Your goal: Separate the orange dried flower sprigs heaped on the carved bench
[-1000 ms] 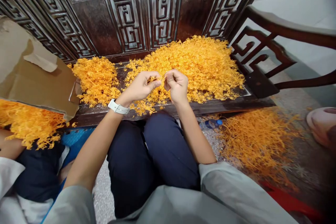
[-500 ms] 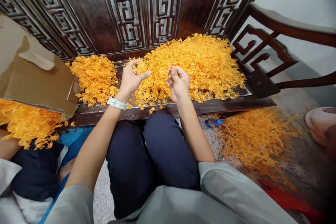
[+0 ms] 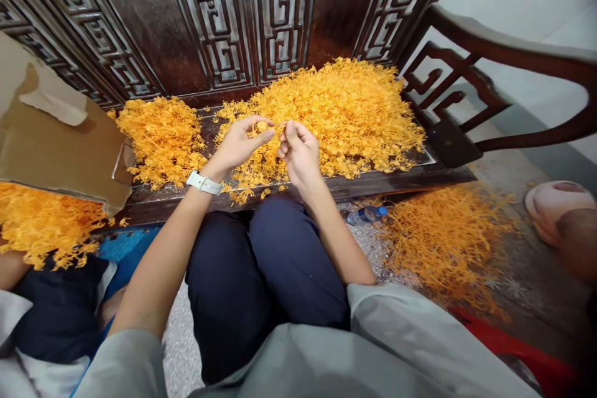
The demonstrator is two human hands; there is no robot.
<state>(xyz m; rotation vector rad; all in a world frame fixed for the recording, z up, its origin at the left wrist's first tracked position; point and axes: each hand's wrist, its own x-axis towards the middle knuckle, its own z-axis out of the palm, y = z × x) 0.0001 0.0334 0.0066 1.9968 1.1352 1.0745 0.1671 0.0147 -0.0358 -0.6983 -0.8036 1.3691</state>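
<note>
My left hand [image 3: 240,143], with a pale watch band on the wrist, curls its thumb and fingers around a small orange plastic flower piece [image 3: 258,129]. Close beside it, my right hand [image 3: 301,152] is closed in a pinch, with a thin orange bit at its fingertips; its exact shape is too small to make out. Both hands hover over the front of a large heap of orange plastic flower pieces [image 3: 354,112]. A smaller heap [image 3: 158,140] of similar pieces lies to the left on the dark wooden bench [image 3: 321,188].
At left stands a cardboard box [image 3: 60,143], with more orange pieces [image 3: 46,224] below it beside another person's arm. A bottle [image 3: 366,216] and a pile of orange stems [image 3: 448,242] lie on the floor at right. The bench's armrest [image 3: 513,43] rises at right.
My right hand has moved left, so the fingertips of both hands now almost meet. My left hand's fingers have drawn closer together. The view has shifted slightly right.
</note>
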